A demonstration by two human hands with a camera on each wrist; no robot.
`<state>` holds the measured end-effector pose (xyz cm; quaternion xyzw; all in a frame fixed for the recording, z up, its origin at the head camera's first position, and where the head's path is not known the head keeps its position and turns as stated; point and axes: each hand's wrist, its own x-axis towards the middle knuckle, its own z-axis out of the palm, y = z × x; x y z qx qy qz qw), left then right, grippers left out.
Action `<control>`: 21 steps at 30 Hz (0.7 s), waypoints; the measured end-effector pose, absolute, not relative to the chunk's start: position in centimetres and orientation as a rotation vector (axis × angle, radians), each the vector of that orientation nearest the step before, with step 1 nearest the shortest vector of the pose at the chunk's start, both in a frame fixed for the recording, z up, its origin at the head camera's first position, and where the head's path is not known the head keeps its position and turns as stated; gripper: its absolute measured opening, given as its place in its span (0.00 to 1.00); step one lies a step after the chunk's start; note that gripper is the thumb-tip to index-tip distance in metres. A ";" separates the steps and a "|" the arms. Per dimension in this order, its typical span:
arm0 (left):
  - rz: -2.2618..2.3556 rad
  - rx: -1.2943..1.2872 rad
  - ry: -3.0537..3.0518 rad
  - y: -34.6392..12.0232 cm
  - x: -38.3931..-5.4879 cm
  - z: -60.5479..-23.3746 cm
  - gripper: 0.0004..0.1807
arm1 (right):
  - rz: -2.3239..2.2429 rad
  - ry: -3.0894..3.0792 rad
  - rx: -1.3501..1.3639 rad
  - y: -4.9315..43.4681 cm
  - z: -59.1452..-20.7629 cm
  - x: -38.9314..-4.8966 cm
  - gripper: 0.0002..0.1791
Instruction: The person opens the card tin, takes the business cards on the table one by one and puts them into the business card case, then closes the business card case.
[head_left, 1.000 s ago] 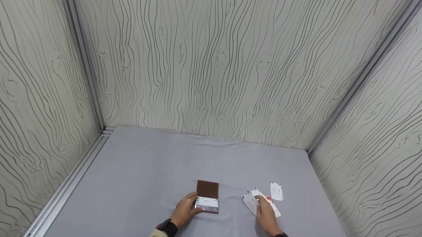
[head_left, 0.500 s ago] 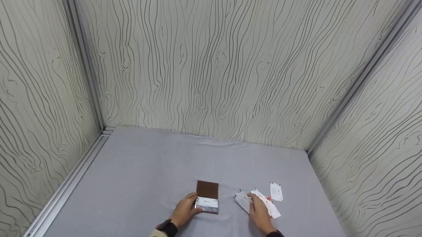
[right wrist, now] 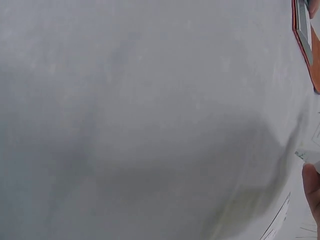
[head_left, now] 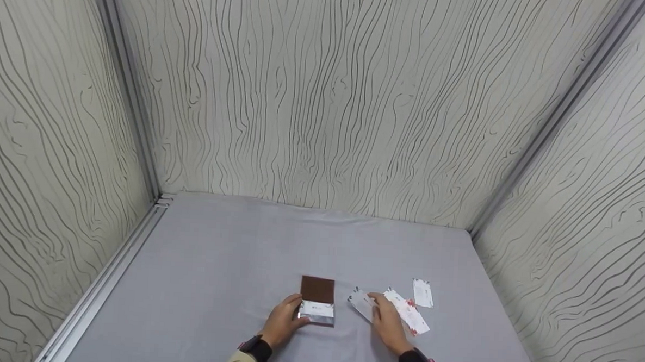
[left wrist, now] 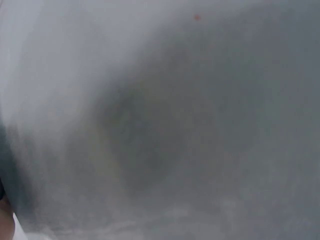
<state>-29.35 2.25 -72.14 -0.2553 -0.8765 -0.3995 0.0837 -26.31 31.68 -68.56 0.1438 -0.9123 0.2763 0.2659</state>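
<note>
A business card case [head_left: 318, 289] lies with its brown lid folded back, away from the person. Inside its metallic lower part sits a white card [head_left: 317, 309]. My left hand [head_left: 279, 323] grips the case by its left side, thumb at the near edge. Right of the case, my right hand [head_left: 389, 325] pinches a white business card [head_left: 359, 302] with dark corner marks, held tilted. The right wrist view catches the thumb [right wrist: 311, 187] on that card and the case's edge [right wrist: 302, 35]. Only a sliver of the left hand [left wrist: 6, 225] shows in the left wrist view.
White cards with red marks [head_left: 412, 315] overlap on the cloth right of the right hand. Another white card [head_left: 422, 293] lies beyond them. Grey cloth [head_left: 232, 253] covers the table, and patterned panels [head_left: 326, 94] enclose it behind and at both sides.
My right hand has moved left with the pinched card, off the overlapping cards and closer to the case. The left hand and the case have stayed put.
</note>
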 end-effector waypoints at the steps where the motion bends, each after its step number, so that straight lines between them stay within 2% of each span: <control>1: -1.193 -0.760 -2.618 2.3 -29.4 -72.2 0.31 | 0.753 -2.469 0.390 31.5 -68.5 -26.4 0.19; 21: -1.136 -0.776 -2.619 2.3 -29.7 -72.5 0.31 | 0.820 -2.495 0.440 28.5 -68.6 -27.3 0.18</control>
